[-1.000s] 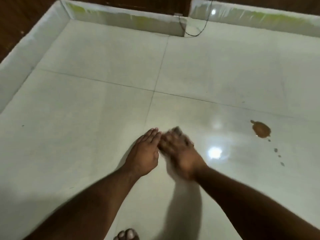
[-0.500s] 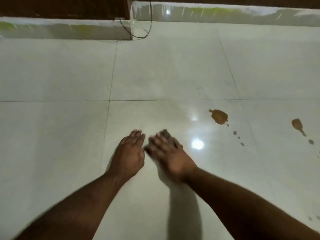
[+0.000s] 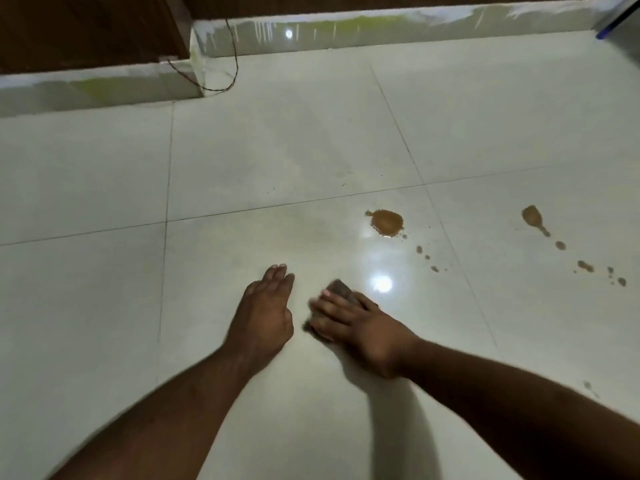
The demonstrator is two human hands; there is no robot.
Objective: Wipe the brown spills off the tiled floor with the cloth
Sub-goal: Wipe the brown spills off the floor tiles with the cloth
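Two brown spills [image 3: 387, 222] lie ahead and to the right of the hands, the farther spill [image 3: 531, 216] well off right, each trailing droplets. Right hand [image 3: 360, 327] presses the cloth [image 3: 341, 289] flat to the floor [image 3: 277, 150], fingers spread over it. Left hand [image 3: 265, 313] rests open on the tile, holding nothing. Best to slide the cloth forward-right with steady pressure, gathering droplets inward, not smearing.

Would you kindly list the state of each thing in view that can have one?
Cloth: dark, pressed flat on the floor under the right hand.
Right hand: fingers straight, pressing the cloth.
Left hand: flat on the tile, holding nothing.
Large brown spill: unwiped.
Smaller brown spill: unwiped, droplets trailing.
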